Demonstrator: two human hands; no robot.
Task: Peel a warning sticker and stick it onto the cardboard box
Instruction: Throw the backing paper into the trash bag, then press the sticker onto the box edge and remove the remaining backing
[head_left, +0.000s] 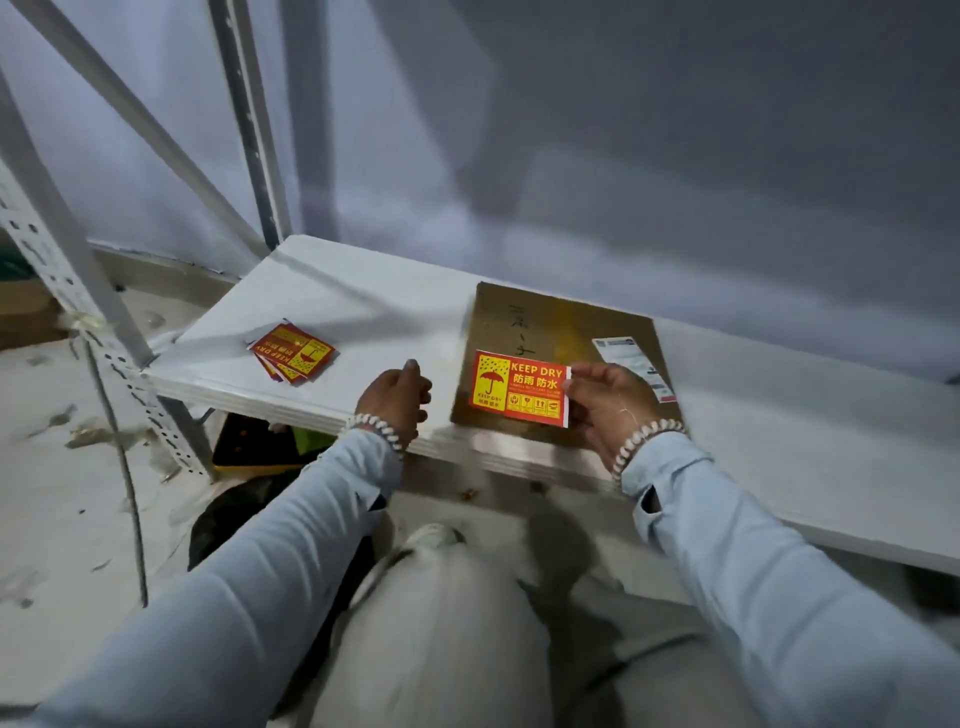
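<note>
A flat brown cardboard box (561, 322) lies on the white shelf (363, 306), with handwriting on top and a white shipping label (631, 364) at its right. My right hand (608, 402) pinches the right edge of a red and yellow "KEEP DRY" warning sticker (519, 388), held over the box's near left part. I cannot tell if the sticker touches the box. My left hand (397, 397) hovers at the shelf's front edge, left of the box, fingers curled with nothing visible in them. A small stack of the same stickers (293, 353) lies further left.
A white perforated metal rack upright (78, 312) stands at the left. Below the shelf sit a yellow-rimmed dark tray (254, 447) and a black bag (234, 514) on a littered floor. A grey wall closes the back. My knees (441, 623) are below.
</note>
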